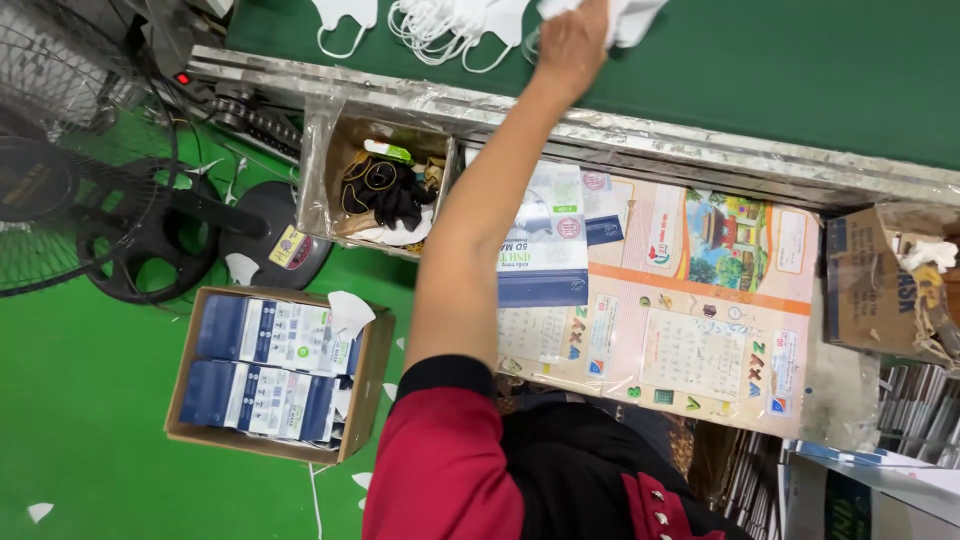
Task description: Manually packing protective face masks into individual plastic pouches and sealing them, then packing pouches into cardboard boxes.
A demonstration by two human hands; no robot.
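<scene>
Red sleeve (445,465), outstretched hand (572,42) grasping white masks (625,15).

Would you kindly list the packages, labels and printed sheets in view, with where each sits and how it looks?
Cardboard box: on the green floor, lower left, brown, holding flat blue-and-white packs.
Flat pack: on the work surface beside the forearm, rectangular, white and blue.
Calendar sheet: under clear plastic, pinkish-orange with a colourful picture.
Cardboard carton: right edge, brown, plastic-wrapped.
Round label: on the fan base, yellow.

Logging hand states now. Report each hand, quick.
Left hand: closed on white masks over the green belt.
Right hand: not in view.
</scene>
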